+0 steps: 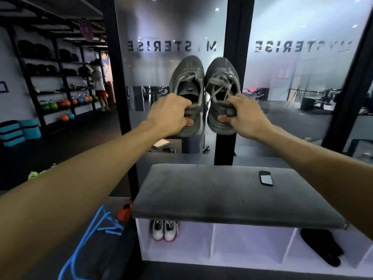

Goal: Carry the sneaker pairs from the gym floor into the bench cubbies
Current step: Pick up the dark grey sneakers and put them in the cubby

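I hold a pair of grey sneakers up at arm's length, above the bench. My left hand (171, 114) grips the heel of the left grey sneaker (188, 77). My right hand (240, 116) grips the heel of the right grey sneaker (222, 77). Their toes point up and away, and a lace dangles down toward the grey bench cushion (212, 199). Below the cushion are white cubbies (246, 241). The left cubby holds a white sneaker pair (164, 229). The middle cubby is bare. A black pair (321, 245) lies in the right cubby.
A black phone (266, 177) lies on the cushion's right side. Blue straps (96, 229) and an orange object (125, 212) lie left of the bench. Frosted glass panels with black posts stand behind it. A person (99, 83) stands by kettlebell racks at far left.
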`<control>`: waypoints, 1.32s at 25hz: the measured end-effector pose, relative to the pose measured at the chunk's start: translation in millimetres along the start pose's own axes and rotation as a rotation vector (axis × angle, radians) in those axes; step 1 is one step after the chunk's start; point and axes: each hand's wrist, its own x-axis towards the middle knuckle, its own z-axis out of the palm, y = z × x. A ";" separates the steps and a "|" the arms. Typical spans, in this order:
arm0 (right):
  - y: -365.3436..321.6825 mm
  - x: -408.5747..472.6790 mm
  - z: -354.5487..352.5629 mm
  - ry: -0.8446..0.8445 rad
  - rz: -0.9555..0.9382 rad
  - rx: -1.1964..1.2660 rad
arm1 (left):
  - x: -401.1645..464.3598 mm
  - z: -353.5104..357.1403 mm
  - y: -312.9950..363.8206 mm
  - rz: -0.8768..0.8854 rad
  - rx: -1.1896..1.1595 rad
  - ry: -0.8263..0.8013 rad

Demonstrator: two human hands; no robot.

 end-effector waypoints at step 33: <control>6.5 -513.8 452.6 -0.455 0.327 0.185 | -449.0 500.9 -29.8 -0.082 -0.170 -0.546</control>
